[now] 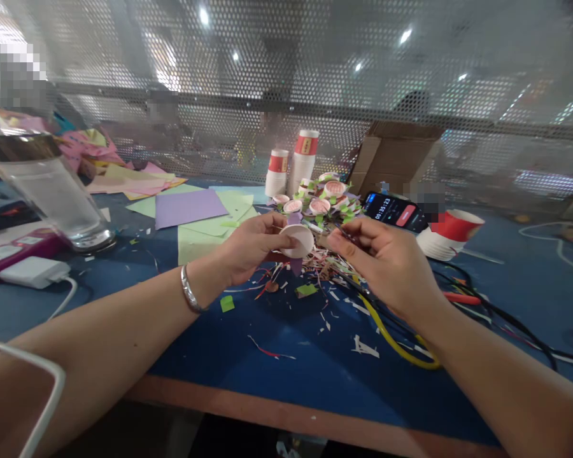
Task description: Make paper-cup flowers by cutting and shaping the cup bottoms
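Note:
My left hand [262, 245] pinches a round white paper-cup base [300, 240] between thumb and fingers. Purple paper pieces [295, 265] stick out above and below that base. To its right, my right hand [379, 254] is closed around a thin dark tool [346, 234], mostly hidden by the fingers, so its kind is unclear. Just behind the hands stands a cluster of cut cup bases [319, 207] with green and purple paper bits attached. Shredded paper strips [322, 262] lie in a heap between and below the hands.
Stacked paper cups [304, 162] stand at the back, others [451, 232] at right near a phone [395, 213] showing a timer. Purple paper [188, 207] lies over green sheets at left. A glass bottle [60, 197], white charger [38, 272], yellow cable [386, 337] and cardboard box [394, 159] are around.

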Tool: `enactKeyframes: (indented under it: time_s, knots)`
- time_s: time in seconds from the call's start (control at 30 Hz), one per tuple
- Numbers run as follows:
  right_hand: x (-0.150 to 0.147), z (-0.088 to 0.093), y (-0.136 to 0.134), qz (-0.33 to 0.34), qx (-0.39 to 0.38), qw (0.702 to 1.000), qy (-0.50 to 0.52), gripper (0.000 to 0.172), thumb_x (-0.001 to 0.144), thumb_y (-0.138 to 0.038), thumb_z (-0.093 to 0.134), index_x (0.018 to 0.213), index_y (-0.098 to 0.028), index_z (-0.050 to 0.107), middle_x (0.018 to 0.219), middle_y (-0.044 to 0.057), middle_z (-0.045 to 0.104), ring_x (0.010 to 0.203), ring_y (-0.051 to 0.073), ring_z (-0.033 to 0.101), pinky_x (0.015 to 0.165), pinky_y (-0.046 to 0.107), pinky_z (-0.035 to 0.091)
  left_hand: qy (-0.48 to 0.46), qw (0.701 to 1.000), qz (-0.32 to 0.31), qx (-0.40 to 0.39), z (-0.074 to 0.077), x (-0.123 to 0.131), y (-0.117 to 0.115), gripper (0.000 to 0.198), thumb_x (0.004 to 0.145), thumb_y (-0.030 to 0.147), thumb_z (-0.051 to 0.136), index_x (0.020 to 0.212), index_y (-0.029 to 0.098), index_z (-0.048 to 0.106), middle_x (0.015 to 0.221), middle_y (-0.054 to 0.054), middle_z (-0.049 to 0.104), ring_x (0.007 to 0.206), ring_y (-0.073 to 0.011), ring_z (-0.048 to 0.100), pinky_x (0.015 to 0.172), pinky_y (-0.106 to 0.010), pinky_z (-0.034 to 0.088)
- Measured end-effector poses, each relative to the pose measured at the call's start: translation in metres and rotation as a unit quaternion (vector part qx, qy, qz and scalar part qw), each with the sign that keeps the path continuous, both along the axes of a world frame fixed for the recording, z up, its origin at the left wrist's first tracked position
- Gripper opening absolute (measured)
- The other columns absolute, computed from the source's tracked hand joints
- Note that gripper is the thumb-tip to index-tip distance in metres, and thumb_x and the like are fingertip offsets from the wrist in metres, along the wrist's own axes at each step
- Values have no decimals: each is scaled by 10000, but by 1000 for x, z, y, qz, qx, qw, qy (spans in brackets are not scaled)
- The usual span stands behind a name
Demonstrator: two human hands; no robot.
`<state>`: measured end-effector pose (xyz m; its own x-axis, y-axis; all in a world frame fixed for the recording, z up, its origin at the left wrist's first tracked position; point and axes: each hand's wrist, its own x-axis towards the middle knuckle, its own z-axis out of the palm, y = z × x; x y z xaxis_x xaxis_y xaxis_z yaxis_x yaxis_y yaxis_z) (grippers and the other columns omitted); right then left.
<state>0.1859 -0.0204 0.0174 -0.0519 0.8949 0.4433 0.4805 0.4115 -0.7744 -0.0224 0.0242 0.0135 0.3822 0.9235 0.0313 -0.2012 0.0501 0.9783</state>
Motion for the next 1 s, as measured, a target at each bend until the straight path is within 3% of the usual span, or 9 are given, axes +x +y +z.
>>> enactKeyframes:
  time_s: [0.1, 0.2, 0.37, 0.53, 0.87, 1.0]
  knots:
    - [-1, 4, -5, -5, 6, 998, -67, 267, 883, -462, 716, 888, -198, 678, 771, 21, 694, 657, 150, 596, 605, 284, 442, -13, 999, 35, -1, -2, 1, 4, 121, 835, 115, 714, 844, 136, 596, 871, -64, 684, 765, -163, 682, 706, -334, 592]
    - [-2, 8, -11, 52, -31, 985, -163, 266, 905, -474, 682, 888, -209, 660, 714, -4, 671, 622, 144, 582, 581, 273, 409, -18, 996, 91, 7, -3, 2, 7, 149, 871, 181, 717, 820, 145, 582, 863, -56, 681, 743, -142, 660, 695, -317, 587]
    - [-10, 8, -21, 165, -88, 905, -383, 185, 908, -384, 680, 896, -200, 667, 780, 12, 709, 670, 175, 624, 617, 288, 368, -21, 990, 133, 28, -4, 4, 11, 113, 923, 198, 645, 838, 146, 594, 792, -33, 669, 676, -123, 634, 612, -273, 558]
    - [-18, 4, -27, 208, -110, 864, -446, 223, 905, -408, 696, 894, -197, 627, 880, 30, 740, 770, 220, 675, 632, 298, 353, 10, 989, 132, 66, -8, 5, 12, 128, 923, 249, 648, 853, 153, 602, 754, -13, 655, 614, -105, 616, 549, -237, 510]
    - [-15, 0, -32, 215, -87, 865, -446, 269, 941, -458, 662, 1012, -199, 651, 975, 53, 750, 848, 253, 705, 691, 333, 428, 6, 993, 109, 47, -11, 4, 11, 237, 791, 186, 734, 980, 147, 596, 833, -20, 691, 761, -126, 662, 678, -245, 537]
    - [-14, 0, -32, 204, -55, 871, -443, 216, 967, -406, 631, 952, -192, 661, 902, 50, 747, 790, 249, 701, 665, 334, 425, -12, 994, 106, 33, -11, 6, 6, 260, 776, 204, 734, 1000, 155, 611, 853, -25, 707, 765, -132, 667, 664, -243, 526]
